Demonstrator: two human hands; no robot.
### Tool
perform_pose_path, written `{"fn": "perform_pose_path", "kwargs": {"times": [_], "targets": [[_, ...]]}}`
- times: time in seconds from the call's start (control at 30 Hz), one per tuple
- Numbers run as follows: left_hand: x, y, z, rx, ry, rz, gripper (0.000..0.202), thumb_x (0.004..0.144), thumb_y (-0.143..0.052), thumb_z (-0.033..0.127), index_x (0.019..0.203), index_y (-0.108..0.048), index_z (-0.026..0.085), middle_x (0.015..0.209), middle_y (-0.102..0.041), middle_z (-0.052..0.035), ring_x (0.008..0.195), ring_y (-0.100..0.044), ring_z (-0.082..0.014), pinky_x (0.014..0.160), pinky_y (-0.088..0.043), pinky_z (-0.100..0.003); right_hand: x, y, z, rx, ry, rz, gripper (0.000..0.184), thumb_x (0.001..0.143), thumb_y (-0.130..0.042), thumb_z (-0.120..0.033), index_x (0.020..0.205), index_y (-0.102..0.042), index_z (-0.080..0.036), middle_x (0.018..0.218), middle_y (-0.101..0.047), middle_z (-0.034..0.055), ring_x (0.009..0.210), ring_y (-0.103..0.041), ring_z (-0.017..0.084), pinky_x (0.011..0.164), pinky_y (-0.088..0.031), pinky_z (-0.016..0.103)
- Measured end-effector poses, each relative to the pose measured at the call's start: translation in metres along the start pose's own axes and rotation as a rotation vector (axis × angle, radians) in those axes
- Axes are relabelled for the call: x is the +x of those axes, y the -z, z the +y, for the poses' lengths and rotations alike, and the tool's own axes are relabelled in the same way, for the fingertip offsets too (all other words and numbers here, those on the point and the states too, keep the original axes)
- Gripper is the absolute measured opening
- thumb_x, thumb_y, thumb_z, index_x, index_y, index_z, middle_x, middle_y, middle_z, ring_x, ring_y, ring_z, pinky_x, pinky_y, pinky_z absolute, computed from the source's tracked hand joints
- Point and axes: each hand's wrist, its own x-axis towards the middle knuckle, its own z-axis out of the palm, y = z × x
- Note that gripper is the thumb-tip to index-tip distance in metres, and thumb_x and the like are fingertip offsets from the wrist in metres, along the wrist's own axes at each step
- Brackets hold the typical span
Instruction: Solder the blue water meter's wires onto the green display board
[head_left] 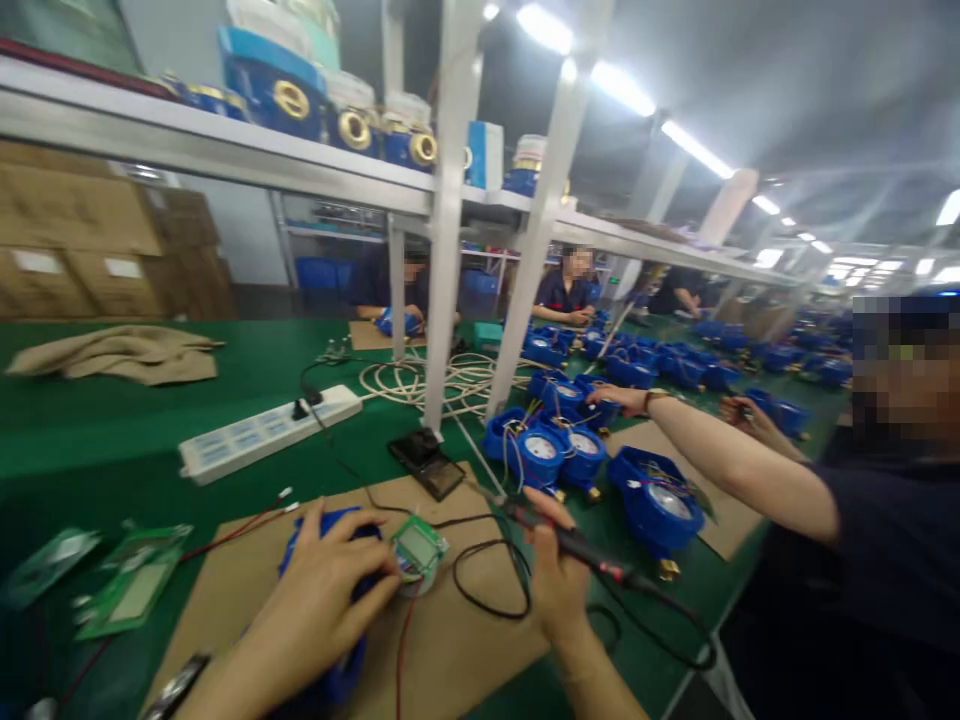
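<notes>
My left hand point(337, 580) curls over a blue meter housing point(349, 655) on the cardboard, covering much of it. Its fingertips reach the edge of a small green circuit board point(420, 545) with a grey display, which has coloured wires under it. A red wire runs down from that board. In my right hand point(559, 570) is a soldering iron point(570, 545), gripped like a pen, its tip end pointing up and left, apart from the board. Its black cable loops across the cardboard sheet point(480, 645). A dark soldering stand point(427, 462) sits just beyond.
Green circuit boards point(135, 580) lie at left, near a white power strip point(270, 435) and a beige cloth point(116, 355). Several blue meters point(540, 450) stand right of the shelf posts point(446, 220). A co-worker's arm point(735, 460) reaches among them from the right.
</notes>
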Motion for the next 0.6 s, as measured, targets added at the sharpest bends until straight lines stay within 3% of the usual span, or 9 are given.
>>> {"fn": "perform_pose_path", "kwargs": {"times": [0.07,0.13,0.27,0.5,0.6], "targets": [[0.001,0.003,0.004,-0.043,0.066,-0.063,0.012,0.086,-0.055,0.022,0.082,-0.066,0.026,0.089,-0.071,0.0023,0.114,-0.055,-0.0249,0.110,0.004,-0.070,0.012,-0.007,0.012,0.064,-0.105,0.056,0.028,0.097,-0.041,-0.039,0.102,-0.059,-0.018,0.071,-0.058,-0.0013,0.058,-0.054,0.011,0.055,-0.047,0.025],[0.006,0.006,0.010,-0.109,0.106,-0.085,0.012,0.086,-0.055,0.019,0.081,-0.064,0.025,0.087,-0.070,0.0035,0.116,-0.052,-0.0246,0.108,0.012,-0.071,0.028,-0.015,0.022,0.101,-0.174,0.032,0.029,0.095,-0.045,-0.042,0.099,-0.058,-0.016,0.061,-0.051,-0.0050,0.053,-0.051,0.010,0.052,-0.044,0.024],[0.008,0.009,0.019,-0.178,0.126,-0.085,0.013,0.086,-0.054,0.017,0.080,-0.063,0.024,0.087,-0.070,0.0037,0.118,-0.051,-0.0248,0.106,0.016,-0.071,0.053,-0.046,0.032,0.124,-0.244,-0.135,0.034,0.091,-0.052,-0.048,0.096,-0.060,-0.015,0.067,-0.055,-0.0034,0.058,-0.052,0.009,0.056,-0.046,0.024],[0.004,0.001,0.000,-0.088,0.066,-0.041,0.013,0.086,-0.054,0.019,0.079,-0.064,0.025,0.085,-0.070,0.0024,0.114,-0.053,-0.0247,0.110,0.005,-0.070,0.080,-0.128,0.050,0.137,-0.367,-0.351,0.029,0.093,-0.053,-0.042,0.098,-0.058,-0.014,0.092,-0.061,0.0027,0.081,-0.060,0.014,0.074,-0.053,0.032],[-0.004,-0.020,-0.012,-0.008,0.002,0.025,0.011,0.085,-0.058,0.030,0.081,-0.067,0.027,0.095,-0.071,0.0003,0.114,-0.054,-0.0270,0.109,-0.010,-0.071,0.074,-0.125,0.034,0.099,-0.436,-0.489,0.032,0.094,-0.051,-0.043,0.103,-0.058,-0.014,0.089,-0.062,0.0024,0.072,-0.060,0.011,0.066,-0.053,0.029]]}}
